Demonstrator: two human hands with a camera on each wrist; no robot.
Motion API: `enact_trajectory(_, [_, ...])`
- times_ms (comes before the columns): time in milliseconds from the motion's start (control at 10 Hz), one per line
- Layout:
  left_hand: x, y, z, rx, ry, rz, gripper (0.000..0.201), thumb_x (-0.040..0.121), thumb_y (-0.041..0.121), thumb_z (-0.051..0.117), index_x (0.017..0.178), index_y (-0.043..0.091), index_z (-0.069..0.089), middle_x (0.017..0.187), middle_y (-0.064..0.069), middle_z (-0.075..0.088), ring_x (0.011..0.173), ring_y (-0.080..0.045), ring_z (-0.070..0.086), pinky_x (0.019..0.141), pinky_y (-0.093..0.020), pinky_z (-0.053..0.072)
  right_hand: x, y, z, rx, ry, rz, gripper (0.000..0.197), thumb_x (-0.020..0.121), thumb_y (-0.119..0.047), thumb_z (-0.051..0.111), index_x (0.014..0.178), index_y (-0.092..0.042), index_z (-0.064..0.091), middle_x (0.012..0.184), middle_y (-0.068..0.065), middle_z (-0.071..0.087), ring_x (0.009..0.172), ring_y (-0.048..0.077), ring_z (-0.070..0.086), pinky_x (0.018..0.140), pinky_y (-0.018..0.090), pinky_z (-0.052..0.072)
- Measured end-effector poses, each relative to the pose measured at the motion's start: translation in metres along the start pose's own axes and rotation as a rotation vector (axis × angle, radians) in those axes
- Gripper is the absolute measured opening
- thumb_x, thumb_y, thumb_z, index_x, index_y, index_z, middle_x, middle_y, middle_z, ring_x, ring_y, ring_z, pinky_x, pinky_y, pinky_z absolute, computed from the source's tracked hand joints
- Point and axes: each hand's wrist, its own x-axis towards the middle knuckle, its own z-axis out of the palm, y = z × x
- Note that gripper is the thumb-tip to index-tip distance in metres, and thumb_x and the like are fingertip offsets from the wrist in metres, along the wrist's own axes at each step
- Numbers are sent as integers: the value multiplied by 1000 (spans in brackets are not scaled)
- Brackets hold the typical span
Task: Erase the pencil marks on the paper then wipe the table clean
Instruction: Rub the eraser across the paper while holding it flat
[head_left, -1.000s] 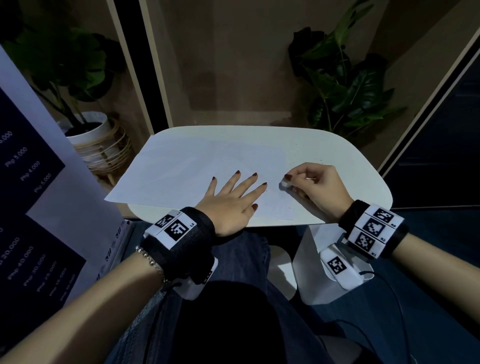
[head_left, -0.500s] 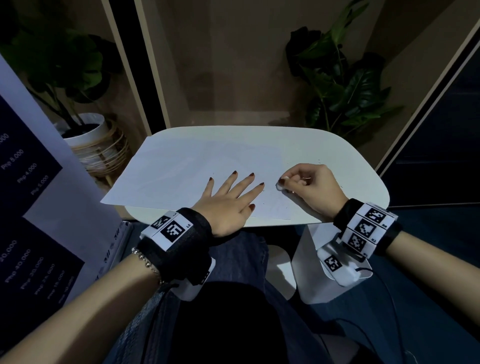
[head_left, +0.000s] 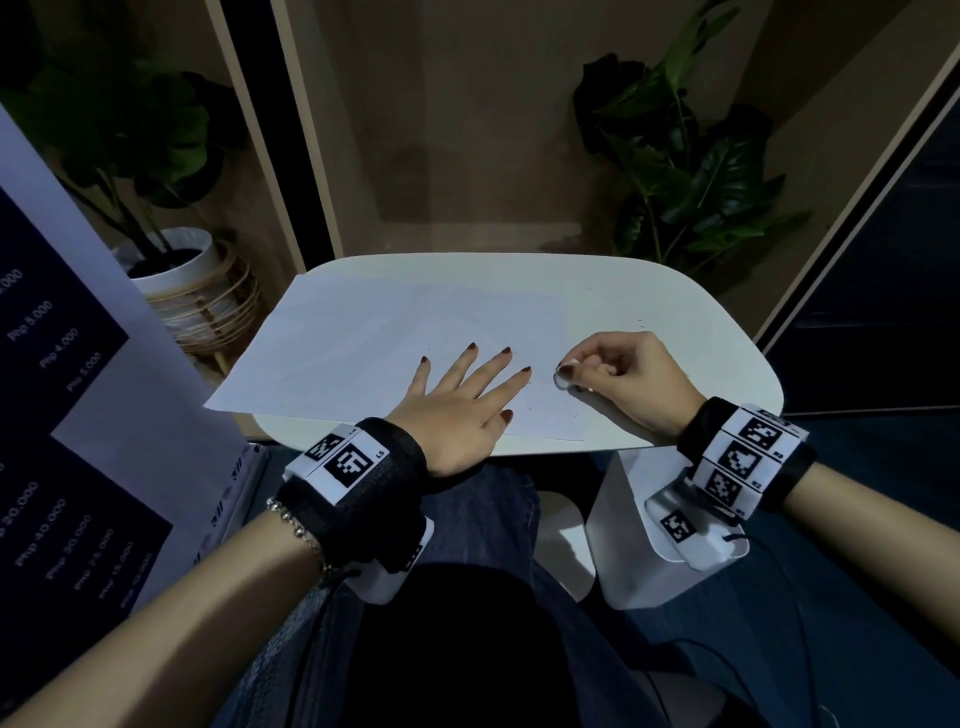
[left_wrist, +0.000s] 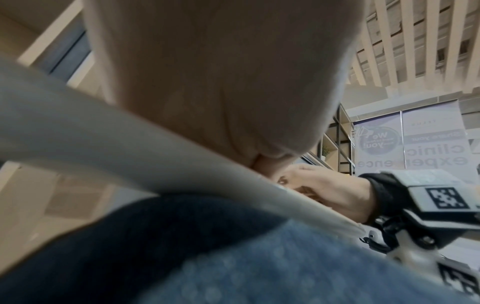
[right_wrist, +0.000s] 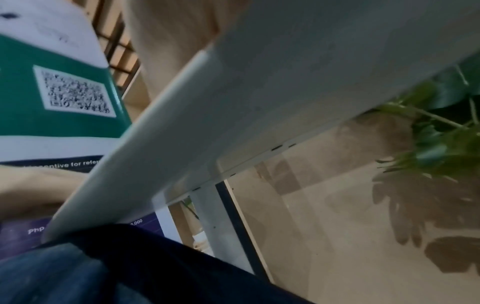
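Right grip: the right hand (head_left: 631, 382) has its fingers curled, pinching one small white eraser (head_left: 563, 378) at the fingertips; the eraser touches the paper.
Left grip: the left hand (head_left: 462, 397) lies flat, fingers spread and straight, pressing on the paper and holding nothing.
Paper: one white sheet (head_left: 374, 343) on the table, its left corner hanging past the table edge; a few faint dark specks near its right end.
Table: one white rounded tabletop (head_left: 691, 332).
Hands apart: the eraser sits just beside the left fingertips.
Plants: two, one in a white pot (head_left: 179, 265) at left, one (head_left: 691, 171) behind the table at right.
Sign: one banner (head_left: 62, 395) with price lines at left.
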Motion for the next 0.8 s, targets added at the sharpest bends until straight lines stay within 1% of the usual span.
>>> enact_trajectory(100, [0, 0, 0, -1, 1, -2, 52, 107, 37, 13, 153, 43, -10, 160, 18, -22, 146, -11, -25, 118, -53, -14, 1, 3, 1, 26, 25, 24, 4, 87, 0, 70, 86, 3, 71, 69, 14, 59, 67, 23, 42, 77, 32, 56])
enact_trajectory(200, [1, 1, 1, 4, 3, -4, 52, 107, 37, 13, 153, 43, -10, 160, 18, -22, 146, -11, -25, 118, -53, -13, -1, 0, -2, 42, -100, 26, 4, 88, 4, 68, 87, 7, 69, 69, 18, 58, 67, 24, 45, 69, 24, 53])
enact_trajectory(300, [0, 0, 1, 9, 1, -3, 52, 107, 37, 13, 153, 43, -10, 160, 18, -23, 146, -12, -25, 118, -54, -13, 3, 3, 1, 77, 23, 41, 6, 89, 0, 68, 86, 4, 70, 67, 8, 62, 62, 15, 44, 76, 27, 53])
enact_trajectory(400, [0, 1, 0, 8, -3, -5, 52, 107, 37, 13, 153, 43, -10, 160, 18, -22, 146, -12, -25, 118, -53, -13, 3, 3, 0, 34, 28, 24, 6, 89, -1, 69, 87, 4, 70, 67, 9, 61, 63, 17, 46, 77, 29, 54])
enact_trajectory(500, [0, 1, 0, 11, -5, -7, 52, 107, 37, 12, 153, 43, -10, 160, 18, -22, 146, -12, -25, 118, -53, -13, 0, 1, -3, -11, -72, -15, 6, 89, 0, 69, 87, 6, 71, 64, 9, 59, 66, 24, 42, 70, 23, 53])
enact_trajectory(600, [-1, 1, 0, 12, -5, -5, 52, 107, 37, 13, 153, 43, -11, 160, 18, -23, 147, -12, -25, 118, -53, -13, 2, 5, 1, 46, 60, 24, 7, 89, -4, 70, 86, 1, 73, 60, -2, 61, 68, 24, 41, 82, 35, 55])
enact_trajectory(700, [-1, 1, 0, 16, -7, -6, 52, 107, 37, 13, 153, 43, -11, 160, 18, -22, 147, -12, -25, 118, -53, -14, 3, 5, -1, 27, 9, 18, 6, 89, -2, 70, 85, 2, 72, 61, 5, 53, 64, 20, 41, 75, 30, 55])
enact_trajectory(800, [0, 2, -1, 14, -9, -5, 52, 107, 37, 13, 153, 43, -11, 160, 18, -23, 147, -12, -25, 118, -53, -13, 2, 2, -5, 8, -81, -1, 5, 88, 1, 69, 86, 5, 71, 64, 11, 50, 59, 14, 42, 69, 23, 51])
